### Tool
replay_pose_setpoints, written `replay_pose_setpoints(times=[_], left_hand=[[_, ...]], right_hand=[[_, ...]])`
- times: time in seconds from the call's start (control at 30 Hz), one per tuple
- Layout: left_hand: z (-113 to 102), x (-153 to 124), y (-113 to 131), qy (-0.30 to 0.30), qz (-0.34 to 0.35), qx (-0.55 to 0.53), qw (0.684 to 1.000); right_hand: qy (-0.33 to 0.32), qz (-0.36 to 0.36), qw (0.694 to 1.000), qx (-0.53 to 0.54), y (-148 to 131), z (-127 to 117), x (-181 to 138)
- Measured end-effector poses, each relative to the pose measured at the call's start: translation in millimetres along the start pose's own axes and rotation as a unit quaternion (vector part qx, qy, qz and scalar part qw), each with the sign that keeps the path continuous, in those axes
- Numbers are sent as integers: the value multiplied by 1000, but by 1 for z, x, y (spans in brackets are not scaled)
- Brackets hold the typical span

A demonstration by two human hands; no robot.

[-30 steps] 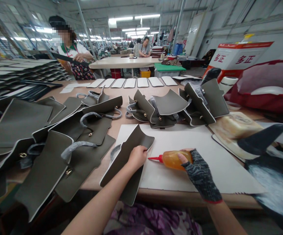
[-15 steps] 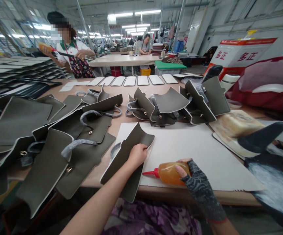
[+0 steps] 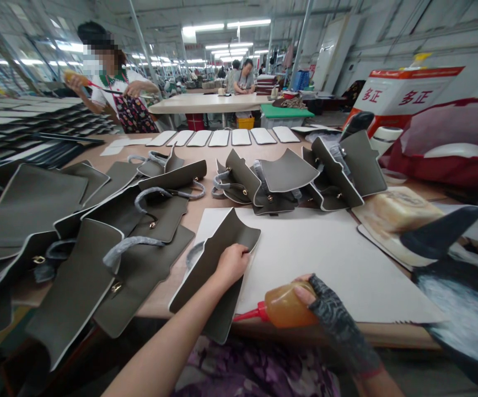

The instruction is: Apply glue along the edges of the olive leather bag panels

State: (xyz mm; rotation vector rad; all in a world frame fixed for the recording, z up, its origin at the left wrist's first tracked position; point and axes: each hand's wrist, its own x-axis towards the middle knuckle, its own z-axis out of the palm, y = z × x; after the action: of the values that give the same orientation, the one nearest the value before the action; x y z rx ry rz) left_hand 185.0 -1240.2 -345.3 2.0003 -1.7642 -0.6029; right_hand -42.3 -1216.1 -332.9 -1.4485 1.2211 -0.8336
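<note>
Glue bottle [image 3: 288, 306] lowered to panel [image 3: 218, 264] edge, right hand [image 3: 329, 314] gripping, left hand [image 3: 231, 264] pressing

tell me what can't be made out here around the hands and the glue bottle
Head view, the only one:
- Right hand: a dark knit glove hides the palm, so its grip on the glue bottle is unclear.
- Red nozzle: whether the tip touches the grey panel, or any glue comes out, is too small to tell.
- Grey panel: its near end hangs past the table edge; the left hand covers part.
</note>
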Motion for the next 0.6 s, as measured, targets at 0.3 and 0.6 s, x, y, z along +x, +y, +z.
replay_pose_setpoints(times=[0.3, 0.6], left_hand=[[14, -19, 8, 31, 53, 197, 979], [-20, -29, 26, 42, 137, 254, 957]], right_hand=[[-88, 110, 846, 514, 18, -13, 52], [-98, 133, 726, 668, 28, -2, 55]])
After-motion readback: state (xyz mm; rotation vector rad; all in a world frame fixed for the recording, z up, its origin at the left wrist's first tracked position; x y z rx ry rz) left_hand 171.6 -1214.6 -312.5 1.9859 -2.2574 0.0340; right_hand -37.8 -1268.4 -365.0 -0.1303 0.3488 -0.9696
